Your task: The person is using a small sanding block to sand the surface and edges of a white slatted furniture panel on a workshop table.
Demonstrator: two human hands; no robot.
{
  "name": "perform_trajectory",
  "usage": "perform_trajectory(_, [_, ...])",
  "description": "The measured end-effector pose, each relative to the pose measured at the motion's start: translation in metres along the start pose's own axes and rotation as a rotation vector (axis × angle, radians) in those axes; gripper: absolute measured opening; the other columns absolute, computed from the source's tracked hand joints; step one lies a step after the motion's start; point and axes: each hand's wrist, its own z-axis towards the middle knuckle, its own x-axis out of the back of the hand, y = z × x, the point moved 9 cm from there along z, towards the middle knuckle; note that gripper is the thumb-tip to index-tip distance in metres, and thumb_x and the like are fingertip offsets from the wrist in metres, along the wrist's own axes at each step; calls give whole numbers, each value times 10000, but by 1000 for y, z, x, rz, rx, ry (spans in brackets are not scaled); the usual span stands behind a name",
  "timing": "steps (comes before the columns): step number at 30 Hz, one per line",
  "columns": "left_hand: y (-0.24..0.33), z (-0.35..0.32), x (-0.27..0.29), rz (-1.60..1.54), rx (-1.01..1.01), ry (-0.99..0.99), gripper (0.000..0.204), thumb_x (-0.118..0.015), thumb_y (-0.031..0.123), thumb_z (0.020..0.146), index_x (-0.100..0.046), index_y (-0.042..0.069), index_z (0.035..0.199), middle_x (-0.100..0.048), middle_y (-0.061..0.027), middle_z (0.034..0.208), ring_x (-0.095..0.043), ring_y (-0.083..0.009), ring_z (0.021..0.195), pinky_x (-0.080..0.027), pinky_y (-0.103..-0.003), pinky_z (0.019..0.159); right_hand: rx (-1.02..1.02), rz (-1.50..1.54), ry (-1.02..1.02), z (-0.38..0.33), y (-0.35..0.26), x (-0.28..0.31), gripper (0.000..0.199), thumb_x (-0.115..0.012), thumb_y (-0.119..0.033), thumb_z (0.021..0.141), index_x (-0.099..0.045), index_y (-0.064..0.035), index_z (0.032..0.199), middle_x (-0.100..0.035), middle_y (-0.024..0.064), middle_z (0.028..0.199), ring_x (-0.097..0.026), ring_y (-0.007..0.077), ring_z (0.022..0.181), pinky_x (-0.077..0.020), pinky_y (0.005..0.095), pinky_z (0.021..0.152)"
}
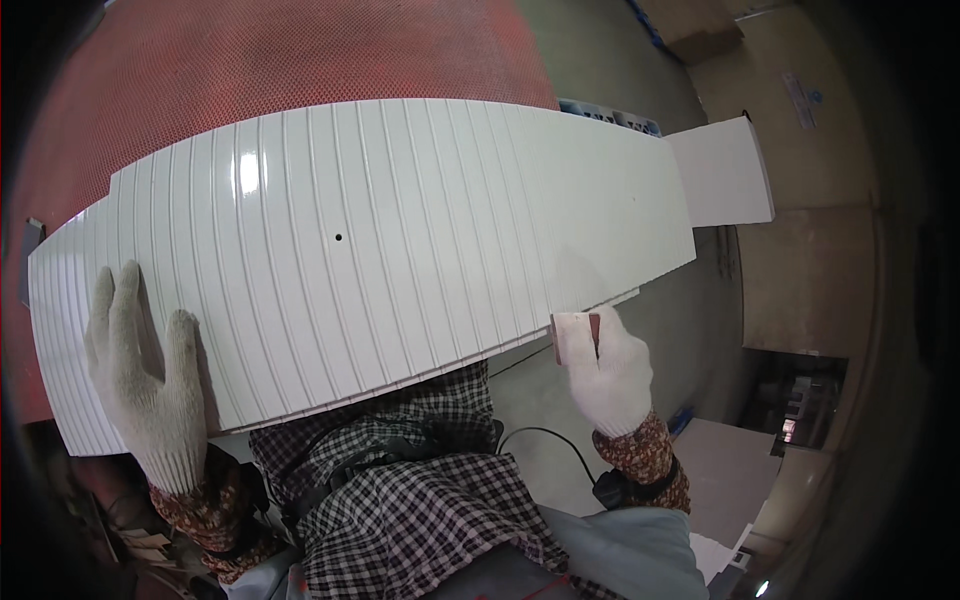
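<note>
Panel [430, 220], white, glossy and ribbed with parallel grooves over most of its length, spreads across the view in front of the person, its near edge running just above the waist. It lies beneath the left hand [150, 375] and just beyond the right hand [612, 375]. The left hand, in a pale knitted glove, rests on the grooved face near the panel's left end, its wrist crossing the near edge. Its fingers are spread wide, thumb well apart from the rest, and it grips nothing.

The right hand, gloved too, is closed around a small block [574, 338] (pale on its broad side, with a reddish-brown part showing by the fingers). The block is at the near edge, toward the right end of the panel; whether it touches that edge, I cannot tell. Both forearms come up from below in patterned sleeves [640, 455], the left one angled toward the far left, the right one rising more steeply with the fist tipped slightly leftward.

A small dark hole [338, 237] marks the panel's face between the two hands. Beyond the far edge is a red mesh surface [330, 50], and a plain white board [720, 175] sits by the right end.
</note>
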Motion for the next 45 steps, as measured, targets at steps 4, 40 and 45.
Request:
perform_trajectory(4, [4,1,2,40,-7,-31,549,-712,155,953,-556,62,1472,-471,-245,1538,-452,-391,1439,-414,-485,1171,51,-129,23,-1,-5,2,280,-646,-259,1019,-605,-22,875,-646,159,631,-681,352,580,-521,430,536])
perform_trajectory(40, [19,2,11,10,-23,-22,636,-763,113,850,-569,18,1449,-482,-292,1515,-468,-431,1401,-379,-502,1167,212,-349,-44,217,-100,-15,459,-373,-333,1066,-628,32,1177,-709,265,1104,-690,396,1081,-527,511,980])
perform_trajectory(45, [19,6,13,-22,-52,20,601,-761,153,855,-594,4,1413,-525,-311,1463,-504,-453,1369,-403,-512,1145,199,-342,-31,214,-98,-15,460,-377,-331,1061,-627,32,1192,-704,254,1152,-674,399,1120,-516,512,1003])
